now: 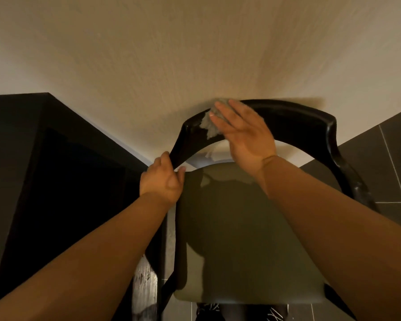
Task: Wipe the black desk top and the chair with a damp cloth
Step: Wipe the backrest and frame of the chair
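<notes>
A chair with a glossy black curved backrest point(294, 121) and an olive-green seat point(241, 228) stands before me against the wall. My left hand point(163, 179) grips the left end of the backrest where it drops toward the seat. My right hand point(243, 133) lies flat with straight fingers, pressing a crumpled grey cloth point(210, 125) against the upper left part of the backrest. Most of the cloth is hidden under the fingers. The black desk point(44, 170) fills the left side.
A cream textured wall point(195, 54) rises right behind the chair and desk. Dark grey floor tiles point(384, 163) show at the right and below. My shoes point(208, 309) peek out under the seat's front edge.
</notes>
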`<state>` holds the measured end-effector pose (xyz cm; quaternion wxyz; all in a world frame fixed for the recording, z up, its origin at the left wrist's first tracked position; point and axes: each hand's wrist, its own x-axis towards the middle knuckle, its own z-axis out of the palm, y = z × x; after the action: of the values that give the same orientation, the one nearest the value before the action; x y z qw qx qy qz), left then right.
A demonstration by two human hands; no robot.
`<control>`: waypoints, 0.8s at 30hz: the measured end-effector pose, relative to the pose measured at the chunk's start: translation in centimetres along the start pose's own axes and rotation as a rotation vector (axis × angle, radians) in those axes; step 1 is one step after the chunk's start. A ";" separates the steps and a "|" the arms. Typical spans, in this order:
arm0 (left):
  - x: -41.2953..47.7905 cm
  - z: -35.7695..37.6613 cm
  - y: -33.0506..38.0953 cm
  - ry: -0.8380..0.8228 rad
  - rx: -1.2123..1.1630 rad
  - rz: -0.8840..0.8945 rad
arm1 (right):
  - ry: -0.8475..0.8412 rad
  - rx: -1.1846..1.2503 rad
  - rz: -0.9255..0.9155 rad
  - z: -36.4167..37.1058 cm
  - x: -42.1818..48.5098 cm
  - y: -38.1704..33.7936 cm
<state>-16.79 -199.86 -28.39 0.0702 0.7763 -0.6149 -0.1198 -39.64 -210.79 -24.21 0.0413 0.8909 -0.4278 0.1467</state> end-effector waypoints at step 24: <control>8.6 -1.6 9.4 0.439 0.236 0.404 | 0.235 -0.038 0.286 0.7 -4.5 4.6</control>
<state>-23.35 -210.50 -25.24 0.1332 0.6486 -0.7364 0.1390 -45.71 -210.47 -26.41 0.0868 0.7969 -0.5449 0.2461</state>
